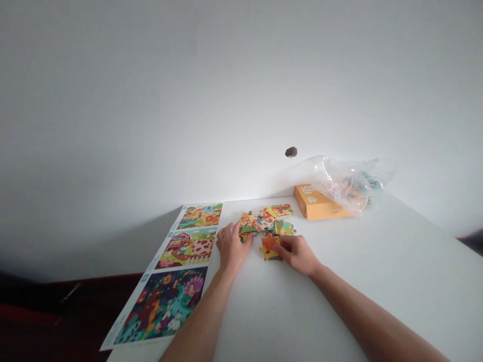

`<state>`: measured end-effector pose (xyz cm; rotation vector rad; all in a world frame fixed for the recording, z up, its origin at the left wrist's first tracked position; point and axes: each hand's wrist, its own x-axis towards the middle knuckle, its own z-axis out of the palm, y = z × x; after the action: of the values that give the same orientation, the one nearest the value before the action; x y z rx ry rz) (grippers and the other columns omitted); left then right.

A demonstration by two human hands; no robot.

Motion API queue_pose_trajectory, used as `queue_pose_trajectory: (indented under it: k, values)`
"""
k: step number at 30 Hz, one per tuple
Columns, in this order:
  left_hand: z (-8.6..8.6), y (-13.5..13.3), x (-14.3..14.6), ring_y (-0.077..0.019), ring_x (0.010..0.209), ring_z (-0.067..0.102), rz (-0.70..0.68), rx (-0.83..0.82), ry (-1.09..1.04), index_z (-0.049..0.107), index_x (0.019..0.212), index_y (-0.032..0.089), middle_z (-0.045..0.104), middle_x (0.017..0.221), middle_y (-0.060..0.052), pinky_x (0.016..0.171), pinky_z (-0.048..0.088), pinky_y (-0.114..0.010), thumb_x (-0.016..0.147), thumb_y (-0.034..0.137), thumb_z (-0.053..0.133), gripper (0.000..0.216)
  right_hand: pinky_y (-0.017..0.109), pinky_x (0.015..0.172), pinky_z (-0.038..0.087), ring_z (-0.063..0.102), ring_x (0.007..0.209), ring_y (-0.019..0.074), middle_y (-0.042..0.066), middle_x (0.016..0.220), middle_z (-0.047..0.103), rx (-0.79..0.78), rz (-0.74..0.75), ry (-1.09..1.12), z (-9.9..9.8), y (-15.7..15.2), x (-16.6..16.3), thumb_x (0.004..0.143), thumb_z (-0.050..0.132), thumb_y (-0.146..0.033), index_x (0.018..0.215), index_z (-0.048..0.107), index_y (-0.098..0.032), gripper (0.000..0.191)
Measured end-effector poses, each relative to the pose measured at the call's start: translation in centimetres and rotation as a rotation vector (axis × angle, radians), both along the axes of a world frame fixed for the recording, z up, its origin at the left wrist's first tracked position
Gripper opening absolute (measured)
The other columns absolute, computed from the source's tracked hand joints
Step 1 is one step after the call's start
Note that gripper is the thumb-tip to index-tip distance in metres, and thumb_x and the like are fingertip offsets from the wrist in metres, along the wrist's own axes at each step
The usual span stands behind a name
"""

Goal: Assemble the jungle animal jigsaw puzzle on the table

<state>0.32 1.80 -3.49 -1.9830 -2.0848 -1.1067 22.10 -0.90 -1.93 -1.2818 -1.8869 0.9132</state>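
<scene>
My right hand (298, 254) pinches an orange and yellow puzzle piece (269, 248) between thumb and fingers, just in front of the loose pile. My left hand (232, 245) rests at the near left side of the pile, its fingers and thumb apart and touching the puzzle pieces (249, 221) there. More pieces, mostly yellow, red and green, lie overlapped at the back of the pile. Beside them on the right is a green and yellow piece (285, 228). The fingertips of my left hand are partly hidden among the pieces.
Along the left edge of the white table (279, 317) lies a printed sheet with a jungle picture (199, 216), a farm picture (188, 247) and a dark forest picture (162, 304). At the back right, a clear plastic bag (350, 181) with pieces inside leans over an orange puzzle box (320, 208).
</scene>
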Motion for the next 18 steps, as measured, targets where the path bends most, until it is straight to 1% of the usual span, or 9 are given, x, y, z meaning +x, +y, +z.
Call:
queue_pose_trajectory:
  k: [3,7,9,11,12,14,16,17,18]
  values:
    - [-0.6,0.3,-0.1,-0.0307,0.106,0.055,-0.059,-0.043,-0.006,0.065,0.118,0.022,0.067,0.112,-0.011,0.095,0.041,-0.044,0.079,0.027,0.068,0.040,0.023,0.049,0.030,0.042,0.051,0.0100,-0.002,0.055,0.056,0.009,-0.011,-0.028,0.1,0.1,0.0,0.089,0.052,-0.042,0.062,0.046,-0.019,0.036]
    - [-0.2,0.4,-0.3,-0.0279,0.102,0.059,-0.067,-0.061,-0.043,0.067,0.112,0.022,0.069,0.108,-0.008,0.094,0.043,-0.042,0.079,0.019,0.065,0.033,0.023,0.050,0.029,0.039,0.051,0.0093,-0.004,0.053,0.052,0.021,-0.020,-0.049,0.3,0.2,0.1,0.089,0.052,-0.040,0.061,0.044,-0.019,0.036]
    - [0.2,0.4,-0.4,-0.0282,0.103,0.059,-0.049,-0.024,-0.052,0.068,0.108,0.022,0.068,0.107,-0.008,0.095,0.043,-0.043,0.079,0.018,0.065,0.030,0.023,0.050,0.027,0.035,0.051,0.0089,-0.004,0.053,0.048,0.014,-0.005,-0.053,0.3,0.2,0.1,0.088,0.053,-0.040,0.060,0.042,-0.019,0.036]
    - [0.6,0.3,-0.4,-0.0276,0.102,0.060,-0.066,0.045,-0.093,0.069,0.104,0.021,0.067,0.105,-0.009,0.095,0.044,-0.043,0.081,0.019,0.062,0.024,0.023,0.050,0.027,0.034,0.051,0.0088,-0.005,0.053,0.047,0.004,0.018,-0.051,0.3,0.2,0.2,0.087,0.054,-0.040,0.061,0.042,-0.019,0.035]
    - [0.8,0.2,-0.4,-0.0262,0.100,0.061,-0.103,0.071,-0.138,0.069,0.102,0.020,0.067,0.103,-0.009,0.092,0.045,-0.041,0.083,0.021,0.059,0.021,0.022,0.049,0.027,0.035,0.052,0.0089,-0.005,0.054,0.047,-0.002,0.032,-0.050,0.3,0.2,0.2,0.086,0.055,-0.040,0.061,0.043,-0.019,0.035]
    - [1.1,-0.2,-0.2,-0.0211,0.086,0.063,-0.242,0.056,-0.251,0.068,0.101,0.019,0.069,0.091,-0.006,0.079,0.049,-0.033,0.089,0.026,0.054,0.020,0.022,0.050,0.028,0.037,0.052,0.0090,-0.004,0.055,0.050,-0.015,0.062,-0.059,0.3,0.1,0.2,0.085,0.056,-0.039,0.062,0.044,-0.019,0.033]
    - [1.4,-0.7,0.2,-0.0161,0.069,0.061,-0.440,-0.041,-0.316,0.068,0.102,0.019,0.067,0.077,-0.002,0.065,0.048,-0.027,0.092,0.031,0.051,0.023,0.022,0.050,0.028,0.038,0.051,0.0090,-0.004,0.054,0.052,-0.003,0.065,-0.109,0.4,0.0,0.2,0.085,0.056,-0.038,0.060,0.044,-0.019,0.033]
    - [1.5,-1.0,0.5,-0.0147,0.065,0.059,-0.541,-0.096,-0.309,0.068,0.102,0.019,0.065,0.073,-0.001,0.062,0.047,-0.025,0.092,0.032,0.051,0.023,0.022,0.050,0.027,0.039,0.051,0.0090,-0.003,0.054,0.052,0.016,0.051,-0.148,0.5,0.0,0.2,0.085,0.056,-0.037,0.059,0.045,-0.019,0.034]
    - [1.6,-1.3,0.8,-0.0142,0.065,0.059,-0.628,-0.128,-0.278,0.068,0.100,0.018,0.064,0.073,-0.001,0.062,0.046,-0.025,0.091,0.032,0.053,0.022,0.023,0.050,0.027,0.039,0.050,0.0090,-0.003,0.053,0.052,0.040,0.029,-0.191,0.5,0.0,0.2,0.084,0.057,-0.037,0.058,0.046,-0.019,0.034]
